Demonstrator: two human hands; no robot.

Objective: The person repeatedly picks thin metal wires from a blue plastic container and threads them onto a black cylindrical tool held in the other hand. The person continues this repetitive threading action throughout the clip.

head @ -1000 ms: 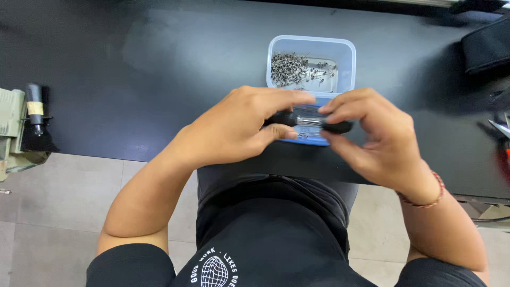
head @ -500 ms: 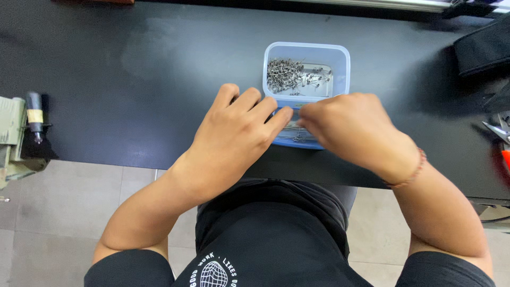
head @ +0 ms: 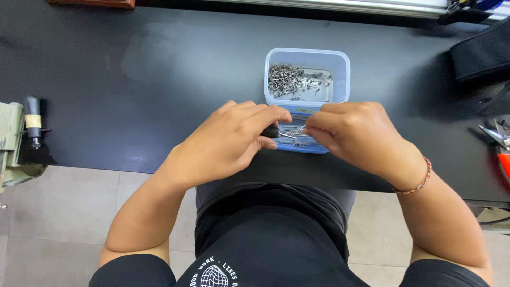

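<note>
Two bare hands over the black desk (head: 133, 79) edge, just before a clear blue-tinted plastic tub (head: 340, 64) of small metal pins: left hand (head: 228, 141) closed around a black-handled tool (head: 272, 131), right hand (head: 353, 133) pinching thin pins (head: 295, 131).

Bright, even light falls from above. The black table (head: 133, 79) shows a soft pale sheen left of the plastic box (head: 307, 64). Soft shadow lies right of the box. Focus is sharp; slight blur at the far right edge.
</note>
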